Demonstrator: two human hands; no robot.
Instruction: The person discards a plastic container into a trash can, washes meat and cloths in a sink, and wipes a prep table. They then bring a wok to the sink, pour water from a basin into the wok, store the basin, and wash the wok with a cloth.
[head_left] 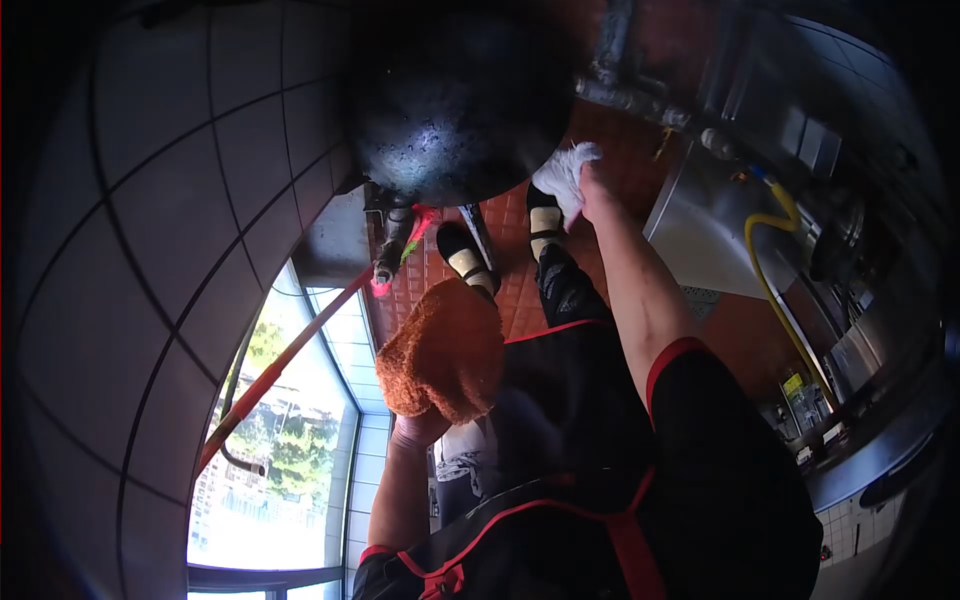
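My left hand (pixel 422 428) is closed on an orange fluffy cloth (pixel 445 350), which covers most of its fingers in front of my body. Further forward, my right hand (pixel 592 192) grips a white cloth (pixel 566 178) at the lower right edge of a large, dark round wok (pixel 455 110). The white cloth is bunched up and seems to touch the wok's rim. The wok looks black and rough, with a shiny patch at its lower left. Its upper part fades into shadow.
A red pole (pixel 285 360) leans on the left by a bright window (pixel 290 440). Pipes (pixel 640 98) and a yellow hose (pixel 765 260) run beside a metal counter (pixel 710 225) at right. My feet stand on red floor tiles (pixel 515 270); a tiled wall (pixel 150 250) rises at left.
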